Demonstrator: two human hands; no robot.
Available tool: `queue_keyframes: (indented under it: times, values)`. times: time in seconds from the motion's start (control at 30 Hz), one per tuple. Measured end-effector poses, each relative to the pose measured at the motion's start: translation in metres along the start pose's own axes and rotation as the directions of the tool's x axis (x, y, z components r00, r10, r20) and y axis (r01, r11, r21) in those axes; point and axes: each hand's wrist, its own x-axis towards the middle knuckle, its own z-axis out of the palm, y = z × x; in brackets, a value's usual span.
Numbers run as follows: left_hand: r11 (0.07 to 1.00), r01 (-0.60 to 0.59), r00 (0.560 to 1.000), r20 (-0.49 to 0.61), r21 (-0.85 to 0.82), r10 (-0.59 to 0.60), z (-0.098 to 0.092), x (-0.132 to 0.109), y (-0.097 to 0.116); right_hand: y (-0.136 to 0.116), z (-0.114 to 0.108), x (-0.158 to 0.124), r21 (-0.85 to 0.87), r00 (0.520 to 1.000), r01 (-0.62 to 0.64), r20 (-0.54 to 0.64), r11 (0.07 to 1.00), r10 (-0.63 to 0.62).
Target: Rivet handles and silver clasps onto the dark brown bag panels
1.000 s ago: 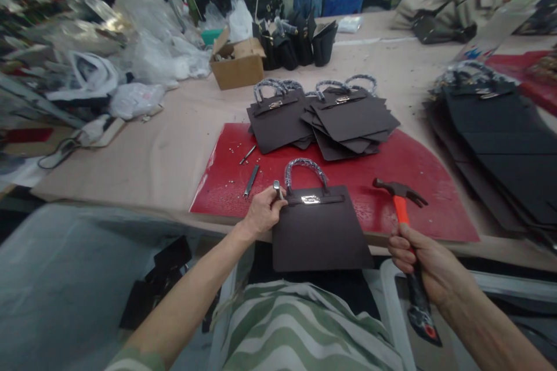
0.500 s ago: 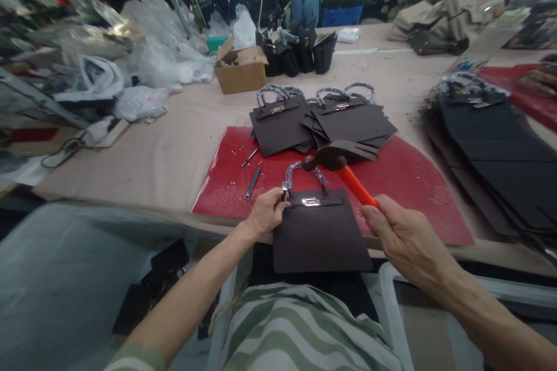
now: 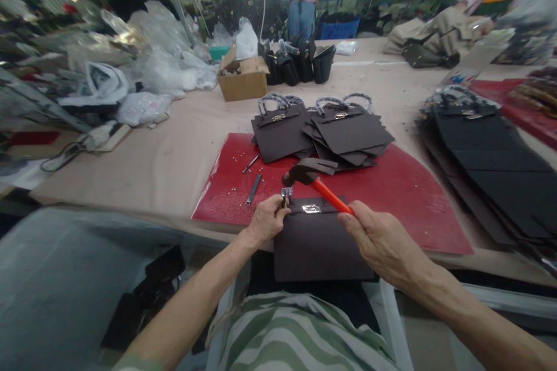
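My right hand (image 3: 374, 236) grips the orange handle of a claw hammer (image 3: 304, 171). Its head is over the upper left part of a dark brown handbag panel (image 3: 322, 246), close above my left hand. My left hand (image 3: 267, 219) is closed at the panel's top left corner, pinching a short metal punch (image 3: 284, 197) that stands upright there. A metal clasp (image 3: 311, 208) sits near the panel's top edge. The hammer hides most of the wrapped handle. Under the panel's upper part lies a red mat (image 3: 413, 203); the lower part overhangs the table edge.
Further panels with wrapped handles (image 3: 348, 133) are piled behind. A metal bar tool (image 3: 253, 189), a thin rod (image 3: 250, 163) and tiny studs lie on the mat's left. A cardboard box (image 3: 243, 86) stands farther back. More dark panels (image 3: 500, 156) are stacked at right. Two people are in the background.
My right hand has brought the hammer left and slightly down, so its head is now close to the punch. My left hand keeps its place on the panel. The view has tilted up slightly.
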Motion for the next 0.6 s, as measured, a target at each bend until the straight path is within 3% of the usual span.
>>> queue_keyframes:
  times: [0.13, 0.2, 0.33, 0.4, 0.47, 0.53, 0.6]
  values:
    - [1.000, -0.010, 1.000, 0.010, 0.001, 0.010, 0.000, 0.000, -0.003, -0.003, -0.016, 0.003, 0.000, 0.999, 0.025, -0.033, 1.000, -0.025]
    - [1.000, -0.014, 1.000, 0.027, 0.002, 0.014, 0.000, 0.000, -0.004, -0.010, -0.029, 0.003, 0.029, 0.985, 0.064, -0.165, 0.998, -0.058]
    - [1.000, -0.016, 0.998, 0.057, 0.021, 0.015, 0.002, 0.001, -0.006, -0.020, -0.033, -0.001, 0.106, 0.884, 0.147, -0.461, 0.983, -0.083]
    - [1.000, -0.020, 0.998, 0.054, 0.022, 0.019, 0.003, 0.001, -0.006, -0.016, -0.022, 0.000, 0.086, 0.912, 0.149, -0.397, 0.985, -0.103]
    - [0.999, -0.028, 0.998, 0.049, 0.022, 0.027, 0.003, 0.000, -0.007, -0.010, -0.011, 0.002, -0.008, 0.976, 0.111, -0.187, 0.994, -0.110]
    - [0.999, -0.034, 0.998, 0.045, 0.026, 0.033, 0.004, 0.000, -0.007, -0.006, -0.008, 0.003, -0.097, 0.996, 0.084, -0.035, 0.992, -0.088]
    - [0.999, -0.038, 0.998, 0.049, 0.030, 0.037, 0.003, -0.001, -0.008, -0.007, -0.011, 0.002, -0.088, 0.993, 0.074, -0.087, 0.993, -0.081]
